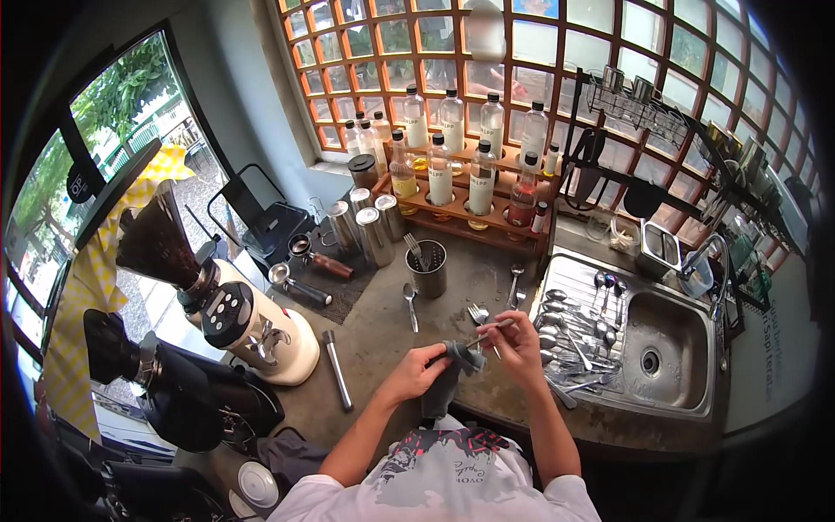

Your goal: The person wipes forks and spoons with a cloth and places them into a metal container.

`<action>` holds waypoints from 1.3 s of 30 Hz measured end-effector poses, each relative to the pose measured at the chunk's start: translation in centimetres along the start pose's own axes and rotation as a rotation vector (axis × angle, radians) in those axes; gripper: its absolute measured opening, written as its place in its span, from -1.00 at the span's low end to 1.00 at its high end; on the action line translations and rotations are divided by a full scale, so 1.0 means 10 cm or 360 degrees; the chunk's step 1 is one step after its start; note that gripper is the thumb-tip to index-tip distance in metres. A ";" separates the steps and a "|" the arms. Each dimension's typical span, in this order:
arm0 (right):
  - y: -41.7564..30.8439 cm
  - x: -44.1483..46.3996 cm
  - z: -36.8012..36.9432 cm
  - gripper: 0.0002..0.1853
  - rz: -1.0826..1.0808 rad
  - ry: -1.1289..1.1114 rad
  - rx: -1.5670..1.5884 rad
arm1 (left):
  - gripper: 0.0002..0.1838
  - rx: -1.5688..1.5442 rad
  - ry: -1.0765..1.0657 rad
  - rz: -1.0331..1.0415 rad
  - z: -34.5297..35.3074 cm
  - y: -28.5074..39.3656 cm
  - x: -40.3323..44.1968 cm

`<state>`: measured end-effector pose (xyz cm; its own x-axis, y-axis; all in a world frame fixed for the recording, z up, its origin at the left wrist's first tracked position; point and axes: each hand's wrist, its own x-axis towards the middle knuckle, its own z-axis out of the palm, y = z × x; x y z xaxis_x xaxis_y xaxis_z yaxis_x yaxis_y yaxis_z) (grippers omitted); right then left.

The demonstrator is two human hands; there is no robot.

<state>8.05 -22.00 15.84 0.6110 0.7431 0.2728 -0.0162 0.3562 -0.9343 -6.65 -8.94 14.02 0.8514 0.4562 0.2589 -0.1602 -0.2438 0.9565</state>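
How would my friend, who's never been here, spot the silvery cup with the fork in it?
Start at the sink on the right, then go left along the counter to the wooden bottle rack. In front of it, beyond the person's left hand, stands a silvery cup. Unlike the smooth metal canisters to its left, it is dotted with holes and has a fork poking out.

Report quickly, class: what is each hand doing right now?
Left hand: closed, holding a grey cloth.
Right hand: closed, pinching a slim metal utensil; which kind cannot be told.
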 end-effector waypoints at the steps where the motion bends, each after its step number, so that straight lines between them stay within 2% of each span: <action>1: 0.00 -0.01 0.00 -0.73 0.0001 -0.0001 0.0003 | -0.71 0.0033 -0.0001 0.0048 0.00 0.00 0.00; 2: -0.01 -0.02 0.00 -0.75 -0.0032 0.0019 -0.0019 | -0.71 0.0037 -0.0001 0.0048 -0.02 0.02 0.00; 5: -0.07 -0.04 0.01 -0.79 -0.0094 0.0048 -0.0070 | -0.74 0.0531 -0.0115 -0.0255 -0.08 0.14 -0.02; 9: -0.13 -0.07 0.03 -0.79 -0.0165 0.0170 -0.0076 | -0.76 0.0703 -0.0230 -0.0360 -0.13 0.24 0.04; 12: -0.03 -0.06 0.00 -0.78 -0.0132 0.0206 0.0178 | -0.78 0.0588 -0.0262 -0.0240 -0.11 0.27 0.07; 14: 0.03 -0.07 0.00 -0.78 -0.0149 0.0198 0.0161 | -0.78 0.0531 -0.0276 -0.0174 -0.06 0.27 0.09; 17: 0.06 -0.12 0.01 -0.78 -0.0180 0.0193 0.0127 | -0.78 0.0237 -0.0115 0.0221 0.04 0.26 0.12; 22: 0.01 -0.17 -0.02 -0.80 -0.0143 0.0226 0.0092 | -0.81 0.0457 -0.0074 0.0046 0.06 0.23 0.06; 25: -0.12 -0.21 -0.03 -0.79 -0.0128 0.0223 0.0037 | -0.85 0.0826 -0.0165 -0.0067 0.03 0.24 0.03; 29: -0.26 -0.21 0.01 -0.84 -0.0158 0.0235 0.0023 | -0.85 0.0900 -0.0305 -0.0103 0.02 0.24 0.06; 30: -0.23 -0.20 0.00 -0.84 -0.0209 0.0260 -0.0005 | -0.85 0.0901 -0.0309 -0.0100 0.04 0.26 0.07; 33: -0.16 -0.18 -0.02 -0.84 -0.0307 0.0293 -0.0062 | -0.86 0.0122 -0.0274 0.0063 0.13 0.35 0.09; 37: -0.12 -0.18 -0.01 -0.84 -0.0299 0.0239 0.0059 | -0.87 0.0062 -0.0234 0.0246 0.16 0.39 0.13; 39: -0.14 -0.19 -0.02 -0.84 -0.0313 0.0282 -0.0031 | -0.87 0.0200 -0.0245 0.0200 0.14 0.32 0.12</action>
<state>7.07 -24.04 16.59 0.7299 0.5492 0.4069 0.1308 0.4721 -0.8718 -5.45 -10.41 17.18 0.8963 0.2821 0.3422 -0.2145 -0.3997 0.8912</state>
